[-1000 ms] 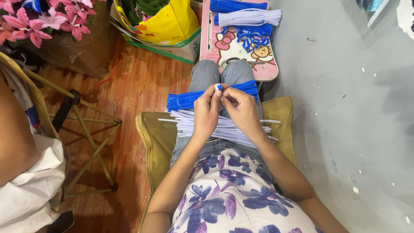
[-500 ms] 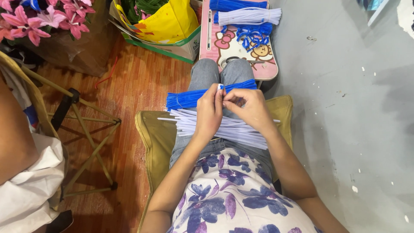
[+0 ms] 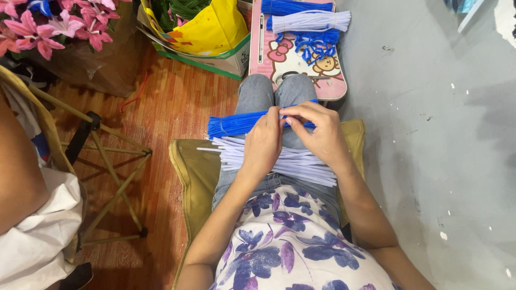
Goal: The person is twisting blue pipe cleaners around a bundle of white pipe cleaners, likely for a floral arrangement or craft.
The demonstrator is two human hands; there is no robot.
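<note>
A bundle of blue fuzzy wires (image 3: 234, 124) lies across my lap, and a bundle of pale lilac wires (image 3: 301, 162) lies just below it. My left hand (image 3: 263, 144) rests over both bundles, its fingertips pinching at a blue wire. My right hand (image 3: 317, 131) meets it fingertip to fingertip and pinches the same small blue piece above my knees. I sit on an olive cushion (image 3: 191, 166) in grey jeans and a flowered top.
A small pink cartoon table (image 3: 293, 67) ahead holds more blue and white wire bundles (image 3: 309, 22). A cardboard box with a yellow bag (image 3: 207, 32) and pink artificial flowers (image 3: 48, 24) stand at upper left. A wooden folding stool (image 3: 107, 161) and another person's arm (image 3: 16, 177) are at left.
My hands stayed together over the blue bundle; the right fingers shifted slightly against the left while working the small blue piece.
</note>
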